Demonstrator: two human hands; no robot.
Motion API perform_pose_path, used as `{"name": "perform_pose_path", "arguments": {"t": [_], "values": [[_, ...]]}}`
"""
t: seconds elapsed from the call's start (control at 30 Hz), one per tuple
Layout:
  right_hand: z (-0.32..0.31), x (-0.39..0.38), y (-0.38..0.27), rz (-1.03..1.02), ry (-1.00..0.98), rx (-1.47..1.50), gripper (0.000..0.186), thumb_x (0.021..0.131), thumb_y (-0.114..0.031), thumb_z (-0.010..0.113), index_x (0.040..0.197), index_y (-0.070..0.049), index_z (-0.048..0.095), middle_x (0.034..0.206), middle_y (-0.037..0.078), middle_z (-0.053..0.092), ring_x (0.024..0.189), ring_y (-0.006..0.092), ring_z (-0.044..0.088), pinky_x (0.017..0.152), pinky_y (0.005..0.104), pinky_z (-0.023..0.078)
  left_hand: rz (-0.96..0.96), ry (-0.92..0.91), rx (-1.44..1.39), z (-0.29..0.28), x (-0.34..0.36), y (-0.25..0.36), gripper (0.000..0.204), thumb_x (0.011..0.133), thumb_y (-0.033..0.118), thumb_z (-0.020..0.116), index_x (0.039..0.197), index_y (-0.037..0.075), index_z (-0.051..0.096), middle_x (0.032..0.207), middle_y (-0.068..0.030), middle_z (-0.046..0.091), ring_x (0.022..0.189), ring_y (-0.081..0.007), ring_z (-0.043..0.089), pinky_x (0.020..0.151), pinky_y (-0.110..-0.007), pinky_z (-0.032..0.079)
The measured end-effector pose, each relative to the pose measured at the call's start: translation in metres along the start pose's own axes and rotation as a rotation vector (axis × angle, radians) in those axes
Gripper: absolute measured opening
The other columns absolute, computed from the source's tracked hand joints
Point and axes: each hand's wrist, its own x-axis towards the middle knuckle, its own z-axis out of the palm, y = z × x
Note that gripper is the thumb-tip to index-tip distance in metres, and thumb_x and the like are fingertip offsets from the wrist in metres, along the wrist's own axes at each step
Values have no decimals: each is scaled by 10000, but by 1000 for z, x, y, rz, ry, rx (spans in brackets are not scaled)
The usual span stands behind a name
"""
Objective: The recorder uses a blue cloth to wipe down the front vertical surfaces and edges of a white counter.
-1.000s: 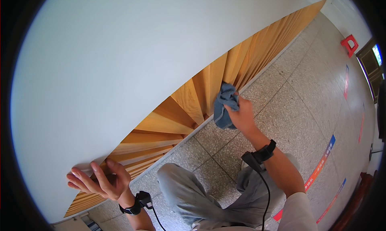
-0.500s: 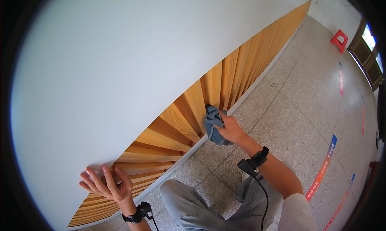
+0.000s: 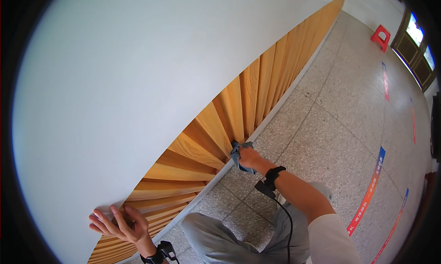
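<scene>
A grey-blue cloth (image 3: 238, 157) is bunched in my right hand (image 3: 249, 156), whose fingers close round it. It lies against the foot of the wooden slats (image 3: 202, 147), beside the pale base strip (image 3: 216, 180). Part of the cloth hangs down below my fingers. My left hand (image 3: 123, 223) rests with spread fingers on the edge of the white counter top (image 3: 128, 94), holding nothing. The slats run in a row under that top, with dark gaps between them.
Speckled grey floor tiles (image 3: 330, 126) spread to the right, with red and blue printed floor strips (image 3: 370, 190) on them. A red plastic stool (image 3: 381, 38) stands far off near a dark door (image 3: 409, 48). My bent knees (image 3: 206, 232) are close below. Cables hang from both wrist bands.
My right hand has moved down the slats with the cloth, toward the base strip. My left hand stays at the counter edge. The whole view has shifted slightly.
</scene>
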Motion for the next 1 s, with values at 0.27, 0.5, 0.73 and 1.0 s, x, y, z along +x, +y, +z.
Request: {"name": "perform_pose_path", "arguments": {"t": [0.27, 0.5, 0.73, 1.0], "values": [[-1, -13, 1, -17, 185, 138, 463, 854, -177, 553, 1281, -1, 532, 1125, 259, 627, 1064, 418, 596, 919, 457, 505, -7, 17, -44, 5, -8, -1, 426, 809, 28, 630, 1235, 24, 613, 1423, -230, 465, 1361, -472, 368, 1138, -633, 193], [-124, -118, -98, -373, 699, 439, 309, 797, -149, 655, 1058, 13, 625, 933, 237, 601, 859, 402, 598, 771, 448, 488, -10, -7, -10, -2, -6, -8, 407, 813, 46, 640, 1221, 45, 636, 1422, -226, 468, 1356, -452, 385, 1136, -632, 202], [-147, -140, -136, -560, 954, 710, 457, 745, 13, 679, 1190, 22, 577, 990, 202, 569, 895, 383, 611, 774, 366, 492, 3, 22, 6, 3, -7, -4, 404, 846, 56, 629, 1250, 46, 622, 1436, -226, 462, 1351, -452, 396, 1137, -613, 219], [-99, -98, -70, -390, 796, 384, 394, 679, -12, 611, 1072, 11, 617, 927, 230, 609, 870, 419, 608, 753, 456, 494, 23, 11, 4, 4, -4, 2, 434, 831, 30, 614, 1265, 21, 607, 1445, -258, 435, 1368, -476, 356, 1130, -650, 200]]}}
